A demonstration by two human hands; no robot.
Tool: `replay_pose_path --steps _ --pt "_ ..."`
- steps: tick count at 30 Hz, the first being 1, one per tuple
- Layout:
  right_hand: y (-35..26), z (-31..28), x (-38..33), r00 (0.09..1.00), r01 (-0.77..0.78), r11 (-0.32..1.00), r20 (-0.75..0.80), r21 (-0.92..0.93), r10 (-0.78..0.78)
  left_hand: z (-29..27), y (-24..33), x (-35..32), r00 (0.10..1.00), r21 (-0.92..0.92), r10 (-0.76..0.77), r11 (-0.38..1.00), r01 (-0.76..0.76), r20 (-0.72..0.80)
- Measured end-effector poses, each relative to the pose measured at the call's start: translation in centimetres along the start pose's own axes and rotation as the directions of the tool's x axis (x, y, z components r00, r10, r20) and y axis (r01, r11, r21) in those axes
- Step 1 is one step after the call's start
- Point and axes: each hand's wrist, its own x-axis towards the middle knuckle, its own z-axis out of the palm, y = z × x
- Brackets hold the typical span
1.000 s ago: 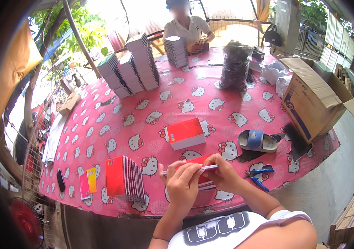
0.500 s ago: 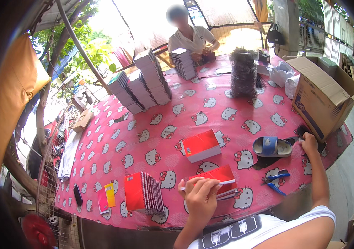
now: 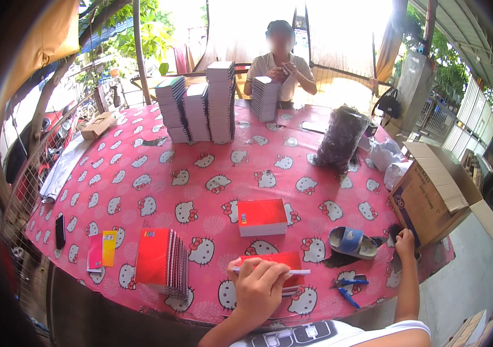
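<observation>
The left hand covers the near part of the red notebook, so the lower edge of the notebook is hidden. The fingertips of the right hand reach into something dark beside the cardboard box; what it is cannot be told. The face of the person across the table is blurred.

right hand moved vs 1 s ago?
Yes. The right hand left the red notebook under the left hand and went out to the right, past the blue sandal, near the cardboard box.
</observation>
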Motion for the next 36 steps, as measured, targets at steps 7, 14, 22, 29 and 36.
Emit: replay_pose_path --steps 7,14,22,29,36 --pt "-9.3 -5.1 -2.2 0.989 0.125 0.991 0.083 -0.037 -0.121 -0.2 -0.3 -0.5 1.000 0.023 -0.012 1.000 0.012 -0.002" --pt "-24.3 -7.1 -9.2 0.776 0.594 0.605 -0.181 0.530 -0.604 0.1 -0.4 -0.5 1.000 0.038 0.006 0.999 -0.005 -0.029" --pt "-30.8 -9.2 -12.9 0.752 0.492 0.374 -0.166 0.786 -0.638 0.2 -0.5 -0.6 1.000 0.012 0.008 1.000 -0.008 -0.007" --pt "-31.0 -9.5 -12.7 0.830 0.291 0.446 0.009 0.846 -0.558 0.0 -0.3 -0.8 1.000 0.003 -0.030 1.000 0.030 -0.001" --pt "-30.9 -9.5 -12.8 0.679 0.364 0.316 -0.018 0.876 -0.734 -0.5 0.8 -0.1 0.996 -0.021 -0.077 0.997 0.078 0.046"
